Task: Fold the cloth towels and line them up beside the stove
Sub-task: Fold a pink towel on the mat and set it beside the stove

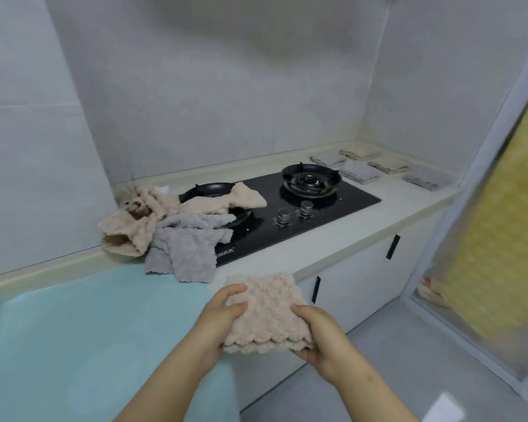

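Note:
A folded beige towel (267,309) hangs in the air over the counter's front edge. My left hand (223,312) grips its left side, and my right hand (316,333) grips its lower right corner. A loose heap of beige towels (134,226) and grey towels (189,248) lies on the counter to the left of the black stove (317,214), spilling over the left burner (211,190). Several folded towels (360,172) lie in rows on the counter to the right of the stove.
A light blue mat (89,330) covers the counter at the left. The stove's right burner (311,178) and two knobs (294,210) are uncovered. White cabinet doors (357,287) with black handles sit below. A glass door (485,254) stands at the right.

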